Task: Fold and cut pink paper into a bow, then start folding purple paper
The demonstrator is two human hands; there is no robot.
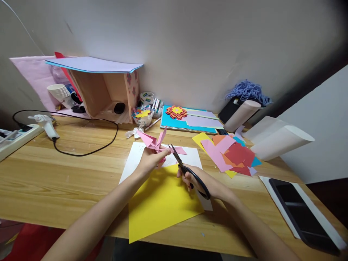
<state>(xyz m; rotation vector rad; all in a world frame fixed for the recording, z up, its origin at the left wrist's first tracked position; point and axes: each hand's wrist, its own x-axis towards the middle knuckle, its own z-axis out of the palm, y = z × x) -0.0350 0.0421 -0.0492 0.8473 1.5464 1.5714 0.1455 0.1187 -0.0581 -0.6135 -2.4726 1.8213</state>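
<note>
My left hand is closed on a folded pink paper flower, whose pointed petals spread out above and to the right of the fingers. My right hand grips black-handled scissors. Their blades are slightly parted and point up and left, close to the flower's right petal; whether they touch the paper I cannot tell. Beneath both hands lies a yellow paper sheet, overlapping a white sheet dotted with small bits.
Paper scraps are piled to the right, near rolled white paper and a phone. At the back stand a cardboard box and a layered paper flower on blue sheets. A corded glue gun is at left.
</note>
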